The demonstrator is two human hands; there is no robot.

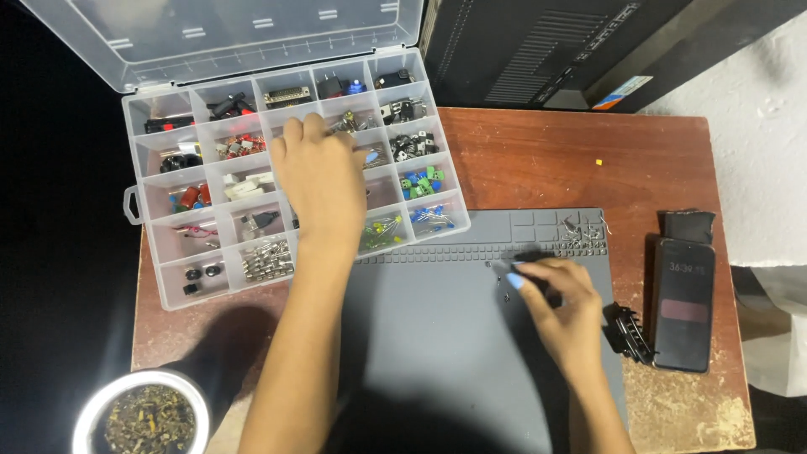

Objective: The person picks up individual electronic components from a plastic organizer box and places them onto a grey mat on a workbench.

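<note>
On the wooden table, my left hand reaches with loosely curled fingers into the open box. My right hand pinches a small part on the mat; most parts are still sorted in the box.

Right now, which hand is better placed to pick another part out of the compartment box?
Left. The left hand is already over the compartment box, fingers in its middle cells; the right hand is down on the grey mat.

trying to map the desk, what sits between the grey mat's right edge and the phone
In the head view, a black clip-like object lies on the wooden table between the grey mat and the phone, beside the right hand.
</note>
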